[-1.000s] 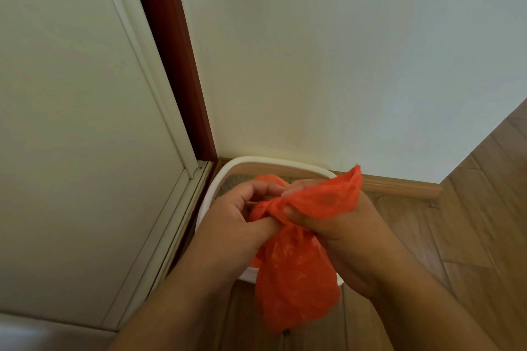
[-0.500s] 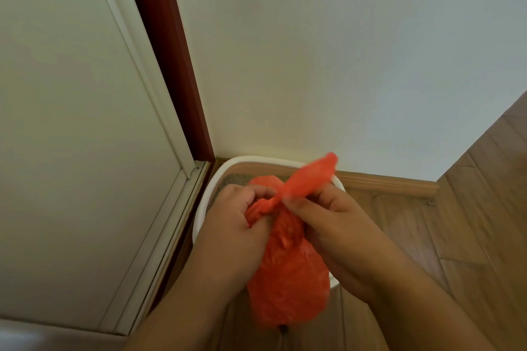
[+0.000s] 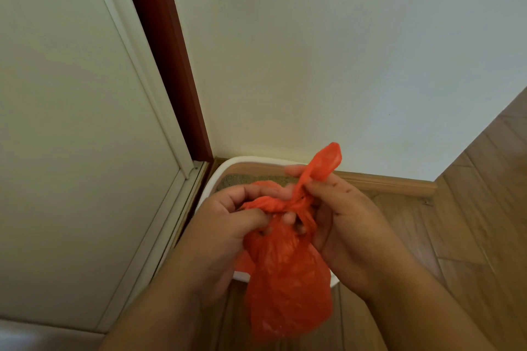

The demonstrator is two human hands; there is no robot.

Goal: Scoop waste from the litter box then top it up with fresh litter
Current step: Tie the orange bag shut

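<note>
An orange plastic bag (image 3: 288,279) hangs bulging between my hands, its neck twisted into a knot. My left hand (image 3: 225,234) pinches one twisted end of the neck. My right hand (image 3: 342,225) grips the other end, which sticks up as a loose flap above the fingers. Below and behind the bag sits the white litter box (image 3: 245,161) in the corner of the room, with a strip of grey-brown litter (image 3: 242,179) showing at its far side. My hands and the bag hide most of the box.
A white wall (image 3: 328,51) rises behind the box, with a wooden skirting board (image 3: 393,182) at its foot. A cream door panel (image 3: 71,122) and a dark red frame (image 3: 162,45) stand to the left. Wooden floor (image 3: 470,222) spreads to the right.
Both hands have twisted the bag's neck tighter and wound it into a knot. The loose flap now stands up above my right hand, and the bag hangs a little lower.
</note>
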